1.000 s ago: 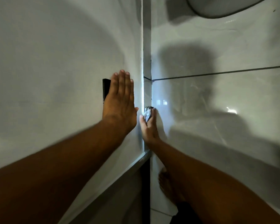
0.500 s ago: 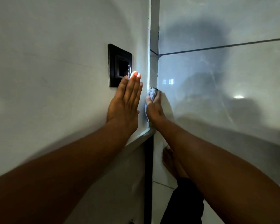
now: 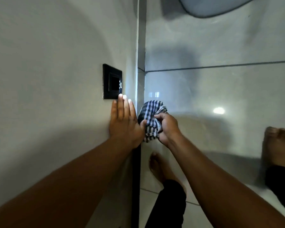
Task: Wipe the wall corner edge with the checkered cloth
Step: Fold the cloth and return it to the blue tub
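The wall corner edge (image 3: 139, 46) runs vertically through the middle of the view, pale and glossy. A bunched blue-and-white checkered cloth (image 3: 150, 116) sits right beside that edge, just to its right. My right hand (image 3: 167, 128) is shut on the cloth, fingers curled over its lower part. My left hand (image 3: 124, 123) lies flat and open on the left wall, fingers pointing up, its thumb touching the cloth.
A black switch plate (image 3: 112, 81) is on the left wall just above my left fingertips. Glossy tiled floor (image 3: 220, 96) with a dark grout line lies to the right. My bare feet (image 3: 160, 168) (image 3: 276, 145) stand below. A dark vertical strip (image 3: 136, 186) runs under the corner.
My right hand has pulled slightly away from the corner and turned, so much more of the cloth now shows. My left hand has stayed flat on the wall below the switch plate.
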